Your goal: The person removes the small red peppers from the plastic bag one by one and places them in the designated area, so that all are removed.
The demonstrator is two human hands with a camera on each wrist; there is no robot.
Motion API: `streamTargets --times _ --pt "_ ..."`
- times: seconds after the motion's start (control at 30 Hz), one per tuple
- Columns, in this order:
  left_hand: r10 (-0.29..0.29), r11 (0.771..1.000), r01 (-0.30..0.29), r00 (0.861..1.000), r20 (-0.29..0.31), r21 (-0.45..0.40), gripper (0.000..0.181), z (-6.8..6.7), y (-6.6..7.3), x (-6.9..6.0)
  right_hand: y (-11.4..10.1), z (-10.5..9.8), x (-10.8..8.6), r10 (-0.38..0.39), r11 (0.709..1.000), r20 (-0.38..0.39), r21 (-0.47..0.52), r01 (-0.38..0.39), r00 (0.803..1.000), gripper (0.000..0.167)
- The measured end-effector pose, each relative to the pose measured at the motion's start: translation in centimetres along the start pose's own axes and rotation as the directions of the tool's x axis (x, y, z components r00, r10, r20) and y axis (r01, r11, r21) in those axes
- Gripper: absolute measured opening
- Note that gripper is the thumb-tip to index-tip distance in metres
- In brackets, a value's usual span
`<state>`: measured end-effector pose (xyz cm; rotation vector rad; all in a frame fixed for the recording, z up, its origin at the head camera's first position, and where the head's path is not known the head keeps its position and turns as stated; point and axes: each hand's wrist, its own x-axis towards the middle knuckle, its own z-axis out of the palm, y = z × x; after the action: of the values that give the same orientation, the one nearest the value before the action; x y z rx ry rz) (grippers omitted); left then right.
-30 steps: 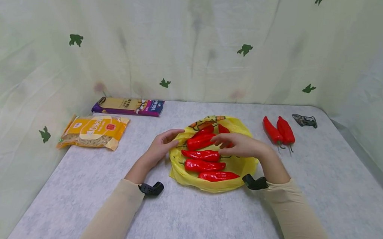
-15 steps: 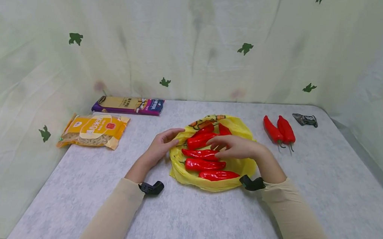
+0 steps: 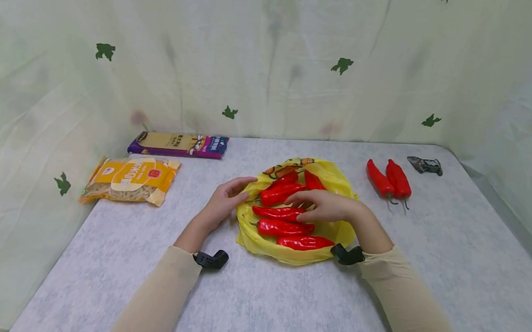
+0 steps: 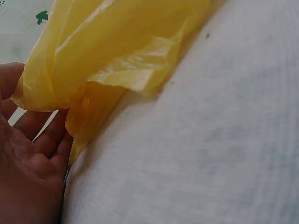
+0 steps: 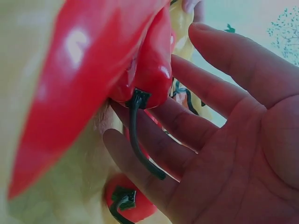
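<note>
Compared with one second earlier, the right hand (image 3: 321, 207) has shifted slightly left and down, covering the stem end of the middle pepper (image 3: 274, 213) in the head view; the left hand (image 3: 222, 201) is nearly unchanged. The work in hand thus appears centred on this pepper, which has not been lifted. In the right wrist view the fingers extend loosely behind a pepper's stem end, thumb apart, with no grip closed; contact pressure cannot be told. The left fingers, relaxed and spread, rest at the rim of the yellow bag (image 3: 260, 245). This bag, open at mid-frame, holds at least six red peppers, some partly hidden. Two loose peppers (image 3: 379, 180) lie outside it, upper right. At upper left, an orange packet (image 3: 129, 180) shows pale contents through its lower part.
</note>
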<state>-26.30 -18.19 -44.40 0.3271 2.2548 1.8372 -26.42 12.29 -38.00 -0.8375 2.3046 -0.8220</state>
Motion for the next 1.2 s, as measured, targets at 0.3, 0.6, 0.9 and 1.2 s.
streamTargets --times 0.3,0.6,0.9,1.2 --pt "0.001 1.0 -0.001 1.0 -0.005 0.008 0.04 -0.01 -0.03 0.04 0.08 0.37 0.35 0.022 1.0 0.007 -0.001 -0.022 1.0 0.047" --pt "0.008 1.0 -0.008 1.0 0.002 -0.006 0.041 0.04 0.0 0.06 -0.11 0.5 0.43 0.037 0.999 -0.001 -0.022 -0.037 0.999 0.043" --pt "0.01 1.0 -0.01 1.0 -0.003 0.003 0.04 0.1 0.1 -0.03 0.07 0.33 0.44 0.035 0.999 -0.014 -0.009 -0.035 0.999 0.041" --pt "0.021 1.0 -0.021 1.0 -0.003 0.01 0.04 0.06 0.16 -0.07 0.22 0.05 0.24 0.015 1.0 -0.049 0.012 -0.014 0.999 0.04"
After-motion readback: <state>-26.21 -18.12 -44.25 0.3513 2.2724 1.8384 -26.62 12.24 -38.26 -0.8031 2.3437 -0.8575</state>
